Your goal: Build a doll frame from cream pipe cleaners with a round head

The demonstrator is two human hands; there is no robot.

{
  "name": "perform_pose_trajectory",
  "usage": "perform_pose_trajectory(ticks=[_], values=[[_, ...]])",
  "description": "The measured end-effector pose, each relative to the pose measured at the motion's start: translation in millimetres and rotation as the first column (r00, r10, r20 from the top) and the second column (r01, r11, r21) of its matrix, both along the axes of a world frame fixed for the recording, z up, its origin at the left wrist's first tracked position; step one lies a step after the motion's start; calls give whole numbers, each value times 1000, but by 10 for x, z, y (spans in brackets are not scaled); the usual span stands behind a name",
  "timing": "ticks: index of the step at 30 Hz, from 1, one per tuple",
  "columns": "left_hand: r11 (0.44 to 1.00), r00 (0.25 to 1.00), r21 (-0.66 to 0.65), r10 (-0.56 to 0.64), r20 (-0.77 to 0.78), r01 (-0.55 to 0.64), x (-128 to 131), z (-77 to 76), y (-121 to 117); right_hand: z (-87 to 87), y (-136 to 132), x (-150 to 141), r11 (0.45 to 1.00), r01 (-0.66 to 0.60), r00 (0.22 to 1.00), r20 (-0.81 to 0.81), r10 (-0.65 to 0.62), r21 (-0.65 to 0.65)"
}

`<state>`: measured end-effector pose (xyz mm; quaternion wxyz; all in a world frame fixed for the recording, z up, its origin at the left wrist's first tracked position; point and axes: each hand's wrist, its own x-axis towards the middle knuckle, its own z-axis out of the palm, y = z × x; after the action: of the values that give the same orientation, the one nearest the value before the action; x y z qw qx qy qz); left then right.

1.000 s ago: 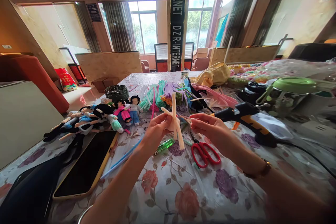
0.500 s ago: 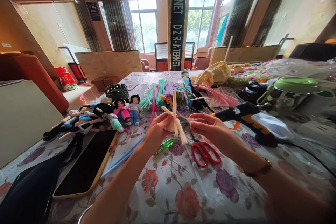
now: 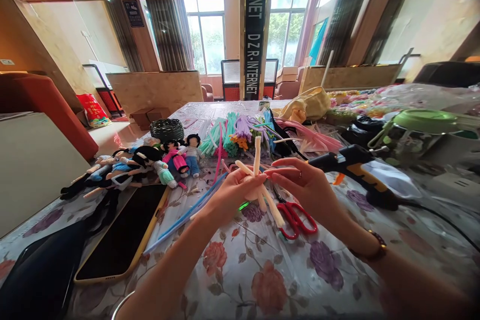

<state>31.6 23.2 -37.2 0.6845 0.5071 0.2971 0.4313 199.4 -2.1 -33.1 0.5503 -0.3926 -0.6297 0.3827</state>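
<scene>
Head cam, only view. Left hand (image 3: 234, 192) pinched round the middle of a cream pipe-cleaner figure (image 3: 258, 180), held up over the floral tablecloth (image 3: 262, 280), one stem straight up, others splaying down-right. Right hand (image 3: 300, 182) closed lightly on the right side of it, fingertips meeting the left's at the twist; prob holding a thin pink strand too, hard to tell w/ the blur.

Red scissors (image 3: 296, 220) flat on the cloth just under the hands. Glue gun (image 3: 348, 167) right behind the right hand, nozzle pointing at it. Phone (image 3: 123, 235) to the left, finished dolls (image 3: 150, 162) beyond, pipe-cleaner pile (image 3: 240, 135) further back.

Risks imo: grip so small the stems could spring loose and untwist; knuckles near that nozzle = burn if hot; loose ends could snag the scissors.
</scene>
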Motion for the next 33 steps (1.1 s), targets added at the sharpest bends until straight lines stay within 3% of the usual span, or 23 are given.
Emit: perform_pose_trajectory(ticks=[4,8,11,20,33], values=[[998,998,17,58,-27,-57,-5,15,-3,-50,-30,-5,975,125,968,192,-161,183],[995,994,32,99,-56,-97,-7,4,-2,-82,-46,-17,863,194,851,358,-385,467],[996,994,39,85,-72,-82,-8,1,-10,-89,-45,-30,796,175,798,390,-459,579],[996,994,34,88,-67,-86,-8,-25,4,-75,-49,-47,720,123,773,390,-501,683],[995,995,31,98,-22,-97,-8,-2,-10,-86,-35,-38,694,116,756,390,-526,711]])
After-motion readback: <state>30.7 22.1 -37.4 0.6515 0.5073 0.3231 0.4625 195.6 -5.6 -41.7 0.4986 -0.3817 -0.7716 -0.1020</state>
